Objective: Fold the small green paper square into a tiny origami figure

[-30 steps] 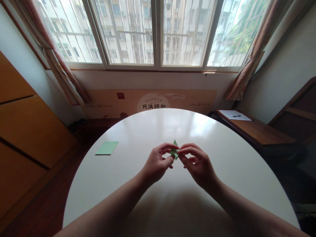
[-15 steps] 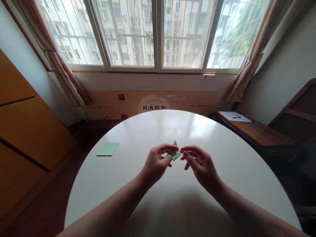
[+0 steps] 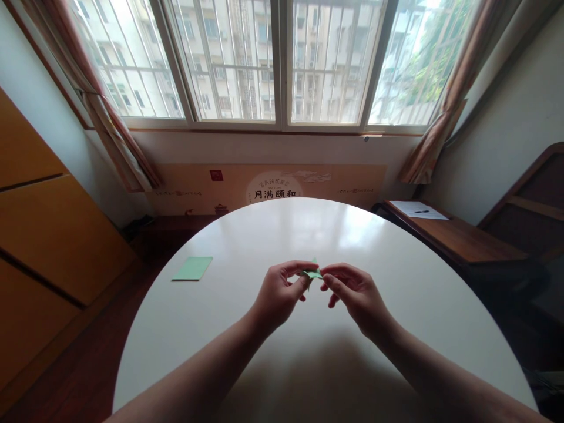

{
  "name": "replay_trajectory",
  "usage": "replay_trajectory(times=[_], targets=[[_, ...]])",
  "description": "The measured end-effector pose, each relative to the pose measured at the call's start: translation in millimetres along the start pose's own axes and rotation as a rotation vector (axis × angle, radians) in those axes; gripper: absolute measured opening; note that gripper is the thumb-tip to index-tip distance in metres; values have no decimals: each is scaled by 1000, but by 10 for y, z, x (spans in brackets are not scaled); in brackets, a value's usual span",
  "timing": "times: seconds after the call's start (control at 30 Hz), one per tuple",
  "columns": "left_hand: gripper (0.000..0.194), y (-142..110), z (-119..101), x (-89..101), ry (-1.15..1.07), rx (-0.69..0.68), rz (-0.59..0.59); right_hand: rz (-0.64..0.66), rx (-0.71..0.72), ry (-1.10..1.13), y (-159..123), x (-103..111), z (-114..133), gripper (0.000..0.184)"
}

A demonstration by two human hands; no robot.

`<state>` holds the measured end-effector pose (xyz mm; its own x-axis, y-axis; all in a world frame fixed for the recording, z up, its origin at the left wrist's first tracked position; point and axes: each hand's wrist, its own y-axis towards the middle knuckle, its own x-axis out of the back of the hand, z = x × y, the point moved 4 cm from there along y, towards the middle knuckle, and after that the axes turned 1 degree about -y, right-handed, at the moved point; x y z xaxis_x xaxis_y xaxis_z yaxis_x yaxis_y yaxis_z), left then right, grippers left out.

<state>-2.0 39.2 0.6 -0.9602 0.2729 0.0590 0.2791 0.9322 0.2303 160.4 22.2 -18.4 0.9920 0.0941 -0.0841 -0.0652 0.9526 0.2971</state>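
Note:
A small folded piece of green paper [image 3: 313, 274] with pointed corners is held up over the white table. My left hand [image 3: 284, 289] pinches its left side between thumb and index finger. On the other side, my right hand [image 3: 350, 289] has thumb and index finger closed on the paper's right corner. Fingers hide parts of both edges, and the remaining fingers curl beneath. Off to the left lies a flat square stack of green paper [image 3: 192, 268], apart from both hands.
The round white table [image 3: 282, 229] fills the middle. To its right stands a wooden side table [image 3: 480, 235] with a white sheet [image 3: 418, 210] and a pen [image 3: 422, 211] on it. Wooden cabinets [image 3: 48, 235] are at the left, and a barred window [image 3: 282, 64] is ahead.
My right thumb and index finger have closed on the folded paper's right corner, where they were slightly apart from it. The paper has tilted and its upper point looks lower.

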Motion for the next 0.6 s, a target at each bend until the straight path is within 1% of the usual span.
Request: replay_trajectory(times=[0.3,0.6], targets=[[33,-26,-40,-30,62,8,60,17,-6,-3,-14,-17,5,24],[32,-17,-24,-28,62,-14,47,31,7,-21,-6,-18,13,22]])
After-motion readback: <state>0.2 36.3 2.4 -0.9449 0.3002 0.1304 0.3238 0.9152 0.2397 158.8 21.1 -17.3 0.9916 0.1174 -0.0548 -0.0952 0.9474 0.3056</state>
